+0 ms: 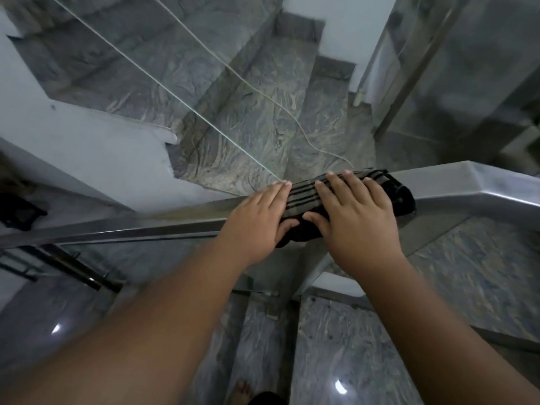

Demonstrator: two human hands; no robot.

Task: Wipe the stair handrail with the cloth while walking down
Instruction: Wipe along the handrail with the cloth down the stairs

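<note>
A steel handrail [122,226] runs across the view from lower left to a bend at the right [473,182]. A dark cloth with grey stripes [304,194] lies folded over the rail near the middle. My left hand [257,220] rests flat on the cloth's left end, fingers together and thumb hooked under its near edge. My right hand [353,214] presses flat on the cloth's right part, fingers spread. The cloth's black end [403,197] sticks out beyond my right hand.
Below the rail, grey marble stairs [233,112] turn downward past a white wall [87,135]. Thin cords [163,86] stretch diagonally over the stairwell. Glass panels [455,83] stand at the upper right. A dark object [17,211] sits at the far left. My bare foot [242,393] stands on a glossy marble floor [350,346].
</note>
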